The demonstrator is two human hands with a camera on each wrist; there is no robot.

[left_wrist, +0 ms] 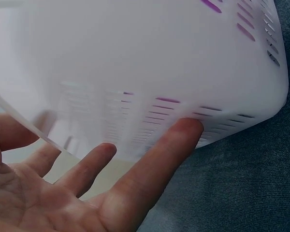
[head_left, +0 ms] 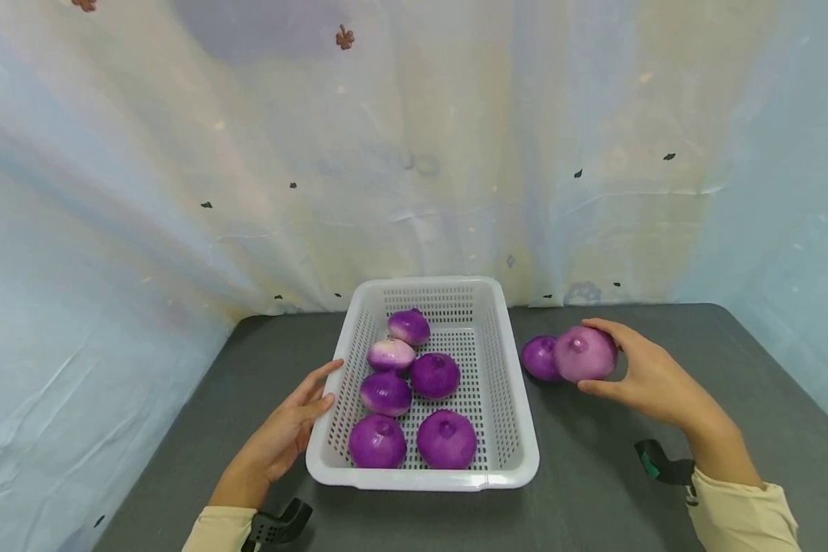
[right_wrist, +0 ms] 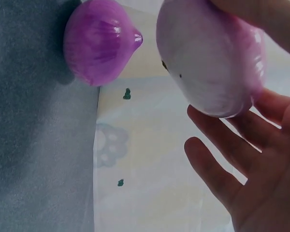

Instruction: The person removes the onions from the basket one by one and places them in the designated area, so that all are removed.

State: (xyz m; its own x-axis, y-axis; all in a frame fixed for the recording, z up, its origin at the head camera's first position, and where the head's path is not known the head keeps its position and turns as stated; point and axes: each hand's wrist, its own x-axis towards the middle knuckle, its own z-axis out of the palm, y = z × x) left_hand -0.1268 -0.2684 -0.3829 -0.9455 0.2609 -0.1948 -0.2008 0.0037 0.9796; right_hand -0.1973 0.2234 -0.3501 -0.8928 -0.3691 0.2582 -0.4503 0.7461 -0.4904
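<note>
A white perforated plastic basket (head_left: 461, 481) stands on the table with several purple onions (head_left: 446, 440) in it, one of them partly white (head_left: 391, 355). My left hand (head_left: 283, 429) holds the basket's left rim, thumb and a finger on the rim; in the left wrist view the other fingers (left_wrist: 150, 169) lie spread along the outer wall (left_wrist: 150, 53). To the right of the basket, my right hand (head_left: 645, 376) grips a paler pinkish-purple onion (head_left: 585, 354) between thumb and fingers. Another purple onion (head_left: 541, 358) rests on the table just left of it, partly hidden.
The dark grey table (head_left: 573, 491) extends around the basket. Behind it hangs a pale patterned curtain (head_left: 428, 153), close to the basket's far end and the table's back edge. More curtain (head_left: 786, 253) closes in both sides.
</note>
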